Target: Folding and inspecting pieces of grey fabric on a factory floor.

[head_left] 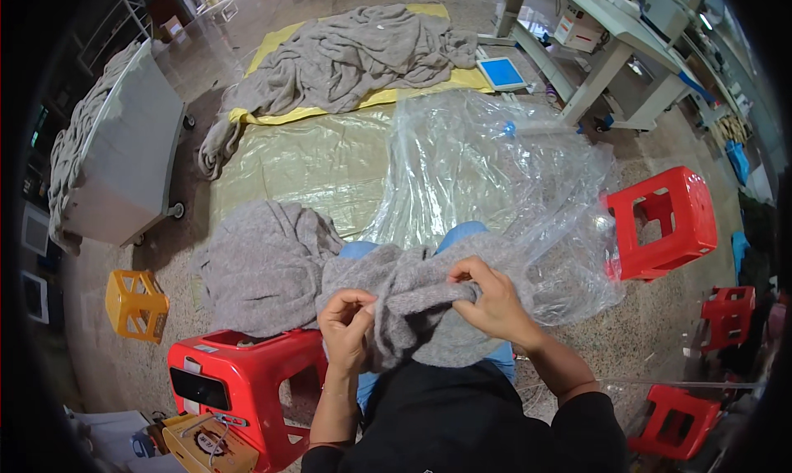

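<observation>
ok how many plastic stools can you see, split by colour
Red stools: 4
Yellow stool: 1
Total: 5

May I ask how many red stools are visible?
4: the near stool at lower left, the large stool right of the clear sheeting, the small stool by the right edge, and the corner stool at lower right. Others may be hidden.
</observation>
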A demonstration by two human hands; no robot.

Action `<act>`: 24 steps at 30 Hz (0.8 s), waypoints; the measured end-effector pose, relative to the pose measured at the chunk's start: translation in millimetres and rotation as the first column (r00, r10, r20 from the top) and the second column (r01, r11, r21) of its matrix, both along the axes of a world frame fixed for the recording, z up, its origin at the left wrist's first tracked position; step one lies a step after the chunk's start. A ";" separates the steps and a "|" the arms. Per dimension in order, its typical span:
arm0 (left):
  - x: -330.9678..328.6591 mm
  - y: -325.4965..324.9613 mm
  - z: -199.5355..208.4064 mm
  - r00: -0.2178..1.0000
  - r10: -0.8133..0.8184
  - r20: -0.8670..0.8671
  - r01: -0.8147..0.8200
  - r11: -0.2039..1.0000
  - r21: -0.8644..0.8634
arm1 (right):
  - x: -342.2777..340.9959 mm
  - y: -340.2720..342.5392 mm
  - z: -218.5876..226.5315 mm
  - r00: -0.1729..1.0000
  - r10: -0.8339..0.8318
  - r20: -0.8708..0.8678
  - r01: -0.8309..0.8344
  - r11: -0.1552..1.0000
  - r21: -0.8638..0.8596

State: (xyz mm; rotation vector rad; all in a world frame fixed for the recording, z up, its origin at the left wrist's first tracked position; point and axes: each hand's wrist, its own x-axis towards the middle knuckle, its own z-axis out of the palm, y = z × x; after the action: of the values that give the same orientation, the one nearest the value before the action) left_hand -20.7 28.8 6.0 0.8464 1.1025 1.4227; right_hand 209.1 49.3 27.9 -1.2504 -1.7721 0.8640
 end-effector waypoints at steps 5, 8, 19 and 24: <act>3.4 6.3 -1.0 0.996 -0.073 0.047 0.073 0.997 0.012 | 12.9 -3.4 -0.5 0.999 0.009 0.033 -0.005 0.994 -0.112; 11.9 6.6 -0.5 0.996 -0.035 -0.083 0.035 0.999 0.002 | 10.8 -3.5 2.7 0.978 -0.006 -0.210 -0.083 0.908 -0.411; 24.7 5.9 10.5 0.967 -0.249 0.055 0.250 0.968 -0.012 | -25.5 11.7 9.0 0.961 0.114 0.251 -0.240 0.795 0.558; 15.9 7.2 5.4 0.941 -0.326 0.091 0.330 0.943 -0.031 | -26.0 12.0 -0.8 0.962 0.162 0.219 -0.268 0.701 0.661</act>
State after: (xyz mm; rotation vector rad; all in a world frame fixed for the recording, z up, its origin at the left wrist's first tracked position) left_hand -4.9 36.0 11.4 0.8828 0.8786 1.1392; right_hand 183.1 61.3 27.1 -0.6203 -2.1070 0.1634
